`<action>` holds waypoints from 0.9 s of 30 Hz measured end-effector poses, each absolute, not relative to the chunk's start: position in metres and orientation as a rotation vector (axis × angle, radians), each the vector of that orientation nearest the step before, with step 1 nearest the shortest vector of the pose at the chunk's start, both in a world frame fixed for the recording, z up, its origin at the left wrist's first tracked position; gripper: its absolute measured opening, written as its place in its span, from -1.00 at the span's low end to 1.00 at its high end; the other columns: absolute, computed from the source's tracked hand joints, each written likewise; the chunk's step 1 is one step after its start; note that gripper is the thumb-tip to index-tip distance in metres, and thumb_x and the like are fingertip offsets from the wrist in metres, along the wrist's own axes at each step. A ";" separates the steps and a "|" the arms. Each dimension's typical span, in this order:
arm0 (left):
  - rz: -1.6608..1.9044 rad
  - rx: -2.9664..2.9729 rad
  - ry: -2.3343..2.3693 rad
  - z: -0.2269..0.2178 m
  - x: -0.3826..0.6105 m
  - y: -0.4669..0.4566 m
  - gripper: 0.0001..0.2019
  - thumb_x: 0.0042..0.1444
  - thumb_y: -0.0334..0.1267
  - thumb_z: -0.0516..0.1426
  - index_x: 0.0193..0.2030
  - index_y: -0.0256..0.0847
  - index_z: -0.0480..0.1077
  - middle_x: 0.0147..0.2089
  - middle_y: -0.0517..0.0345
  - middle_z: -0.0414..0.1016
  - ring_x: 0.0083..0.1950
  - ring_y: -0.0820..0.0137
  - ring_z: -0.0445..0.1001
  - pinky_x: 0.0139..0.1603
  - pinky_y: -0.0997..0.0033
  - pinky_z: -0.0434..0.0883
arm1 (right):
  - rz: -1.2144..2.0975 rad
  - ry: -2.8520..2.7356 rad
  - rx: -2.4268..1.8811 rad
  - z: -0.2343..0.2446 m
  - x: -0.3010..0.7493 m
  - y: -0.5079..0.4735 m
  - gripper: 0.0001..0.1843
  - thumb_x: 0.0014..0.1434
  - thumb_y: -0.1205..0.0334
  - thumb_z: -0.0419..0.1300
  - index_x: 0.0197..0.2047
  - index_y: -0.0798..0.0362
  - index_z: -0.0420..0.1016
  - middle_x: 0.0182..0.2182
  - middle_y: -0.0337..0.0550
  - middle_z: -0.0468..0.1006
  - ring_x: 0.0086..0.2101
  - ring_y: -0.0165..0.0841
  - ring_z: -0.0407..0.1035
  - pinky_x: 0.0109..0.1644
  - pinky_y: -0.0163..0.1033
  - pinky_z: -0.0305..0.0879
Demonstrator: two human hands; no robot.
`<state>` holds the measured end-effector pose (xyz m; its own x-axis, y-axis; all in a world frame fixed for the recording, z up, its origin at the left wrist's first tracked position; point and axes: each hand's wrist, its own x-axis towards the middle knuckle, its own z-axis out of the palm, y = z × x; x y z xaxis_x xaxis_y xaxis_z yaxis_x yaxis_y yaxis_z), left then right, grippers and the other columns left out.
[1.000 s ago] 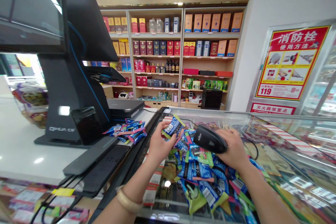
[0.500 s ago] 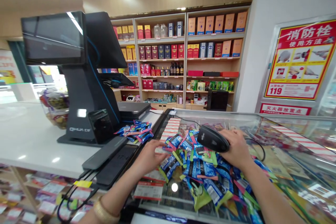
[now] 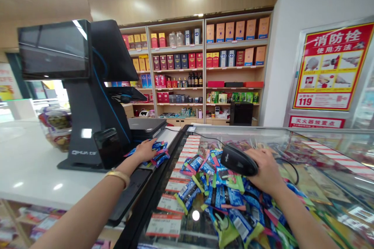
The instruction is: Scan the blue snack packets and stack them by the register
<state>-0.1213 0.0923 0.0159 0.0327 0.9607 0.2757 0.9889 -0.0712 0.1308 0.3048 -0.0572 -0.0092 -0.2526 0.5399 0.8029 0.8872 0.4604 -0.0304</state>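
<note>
My left hand [image 3: 146,151] is over a small pile of blue snack packets [image 3: 161,158] on the white counter, its fingers curled down onto them; their undersides are hidden. Wrapped in my right hand [image 3: 264,168] is a black barcode scanner [image 3: 238,159], its head pointing left. Under and around the scanner spreads a larger heap of snack packets [image 3: 216,194], blue with pink or green ends, on the glass display case [image 3: 189,237]. Barcodes show on some wrappers.
The black point-of-sale terminal [image 3: 95,105] stands left of my left hand, with a dark flat device [image 3: 131,194] below my forearm. The scanner's cable [image 3: 204,137] crosses the glass. Price labels [image 3: 165,224] line the case, and shelves of boxes [image 3: 178,62] stand behind.
My left hand has moved left from the large heap to the small pile by the terminal. The right hand still holds the scanner in nearly the same place. The view has shifted slightly.
</note>
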 end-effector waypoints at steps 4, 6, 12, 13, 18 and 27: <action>-0.347 -2.197 -2.074 0.014 -0.125 0.095 -0.47 0.02 -0.30 0.08 0.20 -0.19 0.34 0.20 -0.13 0.40 0.25 0.08 0.32 0.18 0.17 0.28 | -0.583 -1.932 -1.190 -0.011 0.306 -0.057 -0.70 -0.06 0.30 0.09 -0.21 0.03 0.46 -0.27 -0.12 0.57 -0.26 -0.26 0.41 -0.10 -0.14 0.06; -0.346 -2.215 -2.042 0.016 -0.125 0.093 -0.48 0.02 -0.32 0.08 0.19 -0.21 0.34 0.19 -0.14 0.41 0.21 0.09 0.36 0.17 0.19 0.28 | -0.594 -1.931 -1.194 -0.011 0.306 -0.057 -0.71 -0.07 0.31 0.09 -0.22 0.03 0.45 -0.28 -0.12 0.57 -0.25 -0.26 0.41 -0.10 -0.14 0.06; -0.401 -2.231 -1.967 0.021 -0.122 0.082 -0.43 -0.06 -0.35 0.14 0.18 -0.24 0.33 0.05 -0.13 0.49 0.07 0.11 0.46 0.06 0.25 0.35 | -0.557 -1.937 -1.181 -0.009 0.303 -0.057 -0.73 -0.07 0.33 0.09 -0.25 0.02 0.46 -0.33 -0.16 0.56 -0.29 -0.29 0.40 -0.14 -0.17 0.05; -0.431 -2.233 -1.948 0.022 -0.122 0.079 -0.44 -0.07 -0.34 0.15 0.16 -0.24 0.33 0.01 -0.12 0.50 0.04 0.11 0.47 0.04 0.26 0.35 | -0.549 -1.934 -1.173 -0.009 0.303 -0.057 -0.73 -0.07 0.33 0.09 -0.25 0.03 0.46 -0.34 -0.17 0.56 -0.29 -0.29 0.40 -0.15 -0.17 0.05; -0.848 -2.180 -1.797 0.026 -0.109 0.066 -0.48 -0.14 -0.36 0.18 0.06 -0.24 0.35 -0.05 -0.03 0.42 -0.07 0.19 0.46 -0.02 0.28 0.38 | -0.532 -1.926 -1.158 -0.010 0.303 -0.056 -0.75 -0.08 0.33 0.10 -0.26 0.03 0.46 -0.36 -0.17 0.55 -0.31 -0.29 0.39 -0.16 -0.17 0.04; -1.690 -2.061 -1.383 0.017 -0.020 0.038 -0.68 -0.14 -0.30 0.23 -0.17 -0.18 0.37 -0.17 0.07 0.37 -0.10 0.23 0.41 -0.03 0.21 0.40 | -0.557 -1.915 -1.144 -0.007 0.299 -0.059 -0.75 -0.07 0.32 0.11 -0.26 0.02 0.47 -0.36 -0.17 0.55 -0.32 -0.29 0.40 -0.17 -0.17 0.05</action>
<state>-0.0203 0.0381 0.0172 -0.0526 0.5512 0.8327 0.7073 -0.5681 0.4207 0.2992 -0.0589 -0.0068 -0.2535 0.5098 0.8221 0.8712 0.4897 -0.0351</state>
